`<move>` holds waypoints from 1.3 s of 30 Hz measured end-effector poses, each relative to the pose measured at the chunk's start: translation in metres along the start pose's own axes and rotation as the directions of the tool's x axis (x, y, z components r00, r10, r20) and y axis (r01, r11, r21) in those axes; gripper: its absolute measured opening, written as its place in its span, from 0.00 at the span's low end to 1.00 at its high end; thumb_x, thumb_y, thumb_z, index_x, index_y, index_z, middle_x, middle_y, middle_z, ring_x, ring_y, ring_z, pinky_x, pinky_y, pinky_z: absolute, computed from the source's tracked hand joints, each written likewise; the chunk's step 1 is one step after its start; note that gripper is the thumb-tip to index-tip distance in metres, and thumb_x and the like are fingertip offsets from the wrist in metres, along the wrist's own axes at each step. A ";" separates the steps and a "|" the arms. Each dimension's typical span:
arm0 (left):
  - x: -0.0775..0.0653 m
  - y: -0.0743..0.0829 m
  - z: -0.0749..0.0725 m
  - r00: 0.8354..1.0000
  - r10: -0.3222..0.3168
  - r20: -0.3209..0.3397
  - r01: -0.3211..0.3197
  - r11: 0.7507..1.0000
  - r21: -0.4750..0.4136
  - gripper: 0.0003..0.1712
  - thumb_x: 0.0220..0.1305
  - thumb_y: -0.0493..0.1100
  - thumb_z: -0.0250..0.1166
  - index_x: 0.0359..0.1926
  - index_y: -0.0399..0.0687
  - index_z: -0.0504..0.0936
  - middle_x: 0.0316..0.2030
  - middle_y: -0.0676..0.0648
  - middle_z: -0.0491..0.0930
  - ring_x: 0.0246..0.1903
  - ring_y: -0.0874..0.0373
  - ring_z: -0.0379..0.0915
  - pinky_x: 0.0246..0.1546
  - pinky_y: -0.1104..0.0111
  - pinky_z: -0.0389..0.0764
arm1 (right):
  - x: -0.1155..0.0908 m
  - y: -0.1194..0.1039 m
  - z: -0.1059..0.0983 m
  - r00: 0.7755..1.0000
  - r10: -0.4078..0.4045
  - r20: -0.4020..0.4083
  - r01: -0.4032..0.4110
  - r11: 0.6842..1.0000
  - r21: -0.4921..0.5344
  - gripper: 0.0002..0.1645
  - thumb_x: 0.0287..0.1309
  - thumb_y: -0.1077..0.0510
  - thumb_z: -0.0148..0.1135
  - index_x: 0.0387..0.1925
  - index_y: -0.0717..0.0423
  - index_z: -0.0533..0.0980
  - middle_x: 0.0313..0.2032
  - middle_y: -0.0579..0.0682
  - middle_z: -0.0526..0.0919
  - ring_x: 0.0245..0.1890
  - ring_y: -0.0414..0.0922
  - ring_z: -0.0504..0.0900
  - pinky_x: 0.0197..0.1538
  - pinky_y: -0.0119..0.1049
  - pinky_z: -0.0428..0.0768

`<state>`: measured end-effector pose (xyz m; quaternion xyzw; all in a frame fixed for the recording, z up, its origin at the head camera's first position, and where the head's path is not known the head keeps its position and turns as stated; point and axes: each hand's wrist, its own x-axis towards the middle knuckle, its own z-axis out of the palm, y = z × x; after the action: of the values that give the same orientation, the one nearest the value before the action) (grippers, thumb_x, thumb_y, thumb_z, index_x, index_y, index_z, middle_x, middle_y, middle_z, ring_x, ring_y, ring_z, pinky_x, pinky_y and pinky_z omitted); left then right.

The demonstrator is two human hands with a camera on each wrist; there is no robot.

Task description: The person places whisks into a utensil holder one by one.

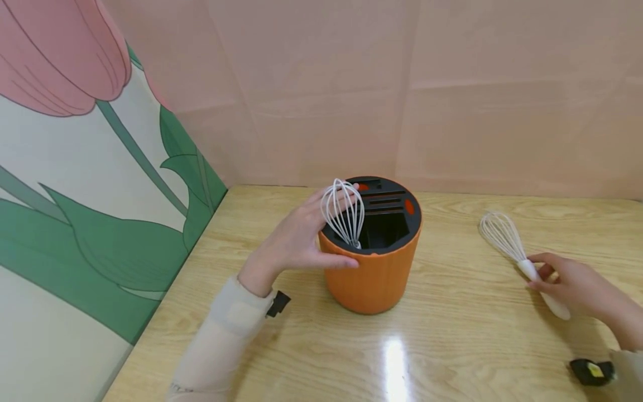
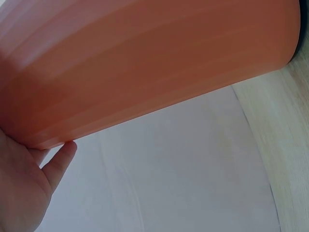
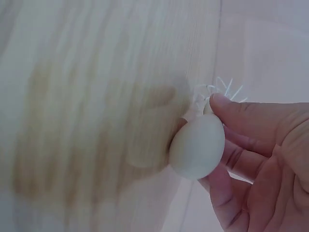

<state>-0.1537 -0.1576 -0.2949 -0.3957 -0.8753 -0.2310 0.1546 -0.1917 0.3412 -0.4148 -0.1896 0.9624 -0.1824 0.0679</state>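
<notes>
An orange round utensil holder [image 1: 372,282] with a black slotted top stands on the table. My left hand [image 1: 298,237] grips its left side near the rim, thumb across the front. One white whisk [image 1: 351,226] stands in the holder, wire head up; its handle is hidden inside. To the right, my right hand [image 1: 577,282] pinches the white handle of a second whisk [image 1: 527,269] between thumb and fingers. That whisk slants with its wires toward the back. In the right wrist view the handle's rounded end [image 3: 198,147] faces the camera.
The wood-grain table [image 1: 452,335] ends at a pinkish cloth backdrop [image 1: 326,111]. A wall panel with a painted tulip [image 1: 90,195] borders the left side. Small black devices [image 1: 593,371] sit at both wrists.
</notes>
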 end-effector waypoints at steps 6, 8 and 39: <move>0.000 0.000 0.000 1.000 0.014 -0.010 -0.014 1.000 -0.002 0.61 0.44 0.64 0.77 0.76 0.51 0.59 0.75 0.50 0.61 0.77 0.51 0.49 0.73 0.50 0.62 | -0.002 -0.001 0.008 0.996 -0.054 -0.076 0.057 0.998 0.035 0.26 0.58 0.64 0.68 0.53 0.75 0.70 0.29 0.51 0.82 0.21 0.26 0.69 0.23 0.28 0.69; 0.000 0.000 0.000 1.000 0.018 -0.015 -0.018 1.000 -0.005 0.61 0.44 0.64 0.78 0.76 0.51 0.59 0.75 0.49 0.61 0.77 0.52 0.49 0.73 0.51 0.62 | -0.001 -0.003 0.009 0.993 -0.064 -0.098 0.069 0.997 0.043 0.25 0.56 0.66 0.69 0.52 0.74 0.71 0.29 0.50 0.82 0.21 0.25 0.69 0.23 0.27 0.68; 0.001 -0.002 0.005 1.000 0.024 -0.012 -0.024 1.000 0.003 0.60 0.44 0.63 0.78 0.75 0.50 0.60 0.75 0.48 0.62 0.77 0.52 0.49 0.75 0.51 0.59 | 0.011 -0.016 0.002 0.991 -0.017 -0.136 0.047 0.974 0.220 0.25 0.63 0.68 0.62 0.58 0.75 0.67 0.32 0.57 0.82 0.22 0.28 0.73 0.22 0.29 0.73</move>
<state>-0.1558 -0.1554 -0.2988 -0.4047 -0.8699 -0.2301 0.1631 -0.1956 0.3224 -0.4116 -0.1839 0.9351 -0.3023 0.0214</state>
